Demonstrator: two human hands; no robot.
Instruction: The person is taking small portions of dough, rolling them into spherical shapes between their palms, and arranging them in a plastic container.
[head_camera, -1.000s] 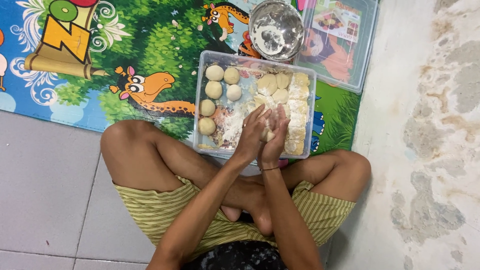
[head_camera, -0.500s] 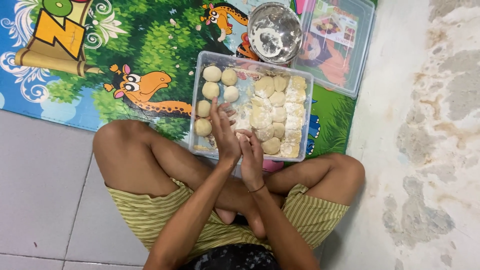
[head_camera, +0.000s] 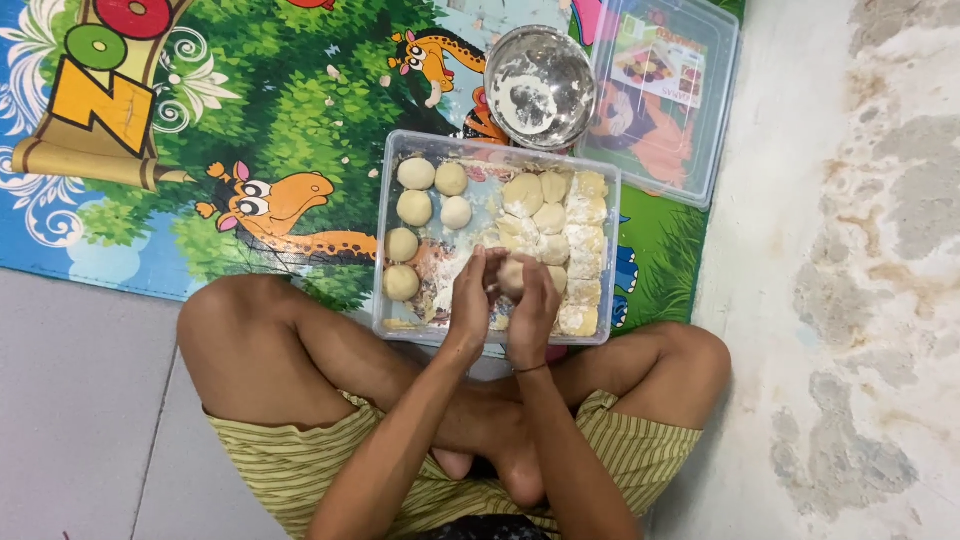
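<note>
Round dough piece (head_camera: 512, 275), no long axis, cupped between left hand (head_camera: 470, 300) and right hand (head_camera: 535, 305).

Dough balls (head_camera: 416, 206) pale cream in a clear plastic tray (head_camera: 390, 240); cut pieces (head_camera: 570, 225) on its right side yellower, dusted white. Far side: steel bowl (head_camera: 540, 85) grey, smeared white. Play mat (head_camera: 200, 130) green foliage, orange spotted giraffes, blue edge; shorts (head_camera: 290, 470) olive-yellow with thin dark stripes.
</note>
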